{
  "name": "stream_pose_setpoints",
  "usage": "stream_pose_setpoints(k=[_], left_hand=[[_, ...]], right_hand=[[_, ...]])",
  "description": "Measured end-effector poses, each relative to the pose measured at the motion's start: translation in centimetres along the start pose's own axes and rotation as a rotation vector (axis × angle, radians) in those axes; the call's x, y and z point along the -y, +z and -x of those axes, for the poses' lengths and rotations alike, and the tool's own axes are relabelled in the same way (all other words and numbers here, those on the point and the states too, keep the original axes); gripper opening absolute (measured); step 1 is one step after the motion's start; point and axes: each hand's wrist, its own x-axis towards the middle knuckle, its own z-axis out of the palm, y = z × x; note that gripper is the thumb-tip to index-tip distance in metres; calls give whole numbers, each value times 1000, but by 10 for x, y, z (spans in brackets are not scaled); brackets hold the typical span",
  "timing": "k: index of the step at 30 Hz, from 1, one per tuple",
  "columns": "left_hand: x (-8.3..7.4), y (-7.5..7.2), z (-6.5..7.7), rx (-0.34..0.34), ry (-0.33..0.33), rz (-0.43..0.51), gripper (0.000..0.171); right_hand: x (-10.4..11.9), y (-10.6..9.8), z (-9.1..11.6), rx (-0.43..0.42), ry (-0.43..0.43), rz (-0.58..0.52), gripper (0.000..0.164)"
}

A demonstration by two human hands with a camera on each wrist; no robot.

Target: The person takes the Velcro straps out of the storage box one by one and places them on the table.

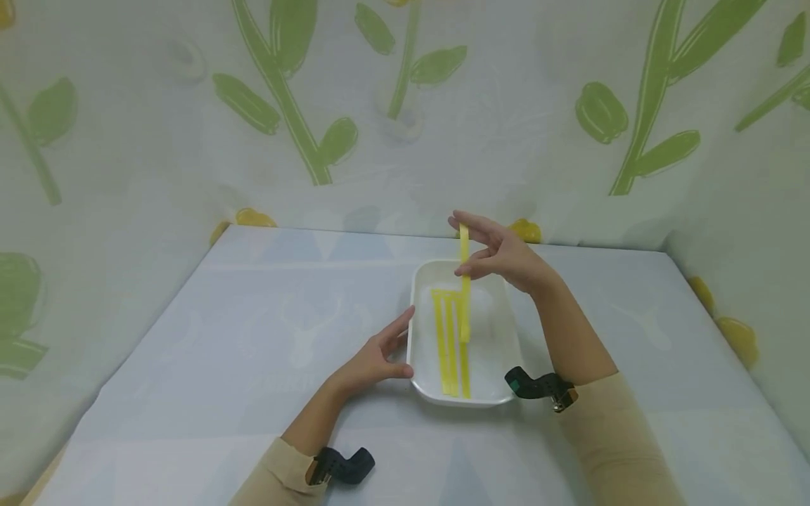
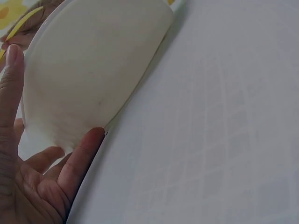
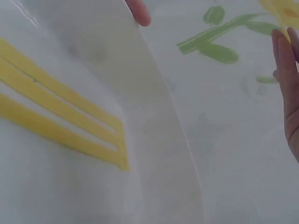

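A white rectangular tray (image 1: 465, 403) stands on the table. My left hand (image 1: 370, 362) rests against its left side, thumb and fingertips touching the outer wall, also visible in the left wrist view. Above the tray's far part, my right hand (image 1: 506, 256) pinches a flat yellow strip (image 1: 465, 309), which hangs down over the tray. Inside lie several narrow yellow strips (image 1: 441, 344), side by side and seemingly joined at one end; the right wrist view shows these strips (image 3: 56, 105) close up. I cannot tell what they are made of.
A pale patterned cloth covers the table (image 1: 304, 337). Right behind its far edge rises a white backdrop (image 1: 493, 140) with green leaves and yellow flowers. Black camera mounts (image 1: 344, 465) sit on both wrists, the right mount (image 1: 538, 385) close to the tray's near right corner.
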Motion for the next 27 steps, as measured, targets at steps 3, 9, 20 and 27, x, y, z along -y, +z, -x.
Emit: stream_pose_setpoints(k=[3,9,20,27], left_hand=[[-1,1,0,-1,3,7,112],[0,0,1,-6,-3,-1,117],[0,0,4,-4,-13,-2,116],[-3,-1,2,-3,2,-6,116]], right_hand=[[9,-2,10,3,-21,17,82],[21,-10,28,37,-83,38,84],[18,-25,65,24,-33,110,85],[3,-38,89,-20,21,196,81]])
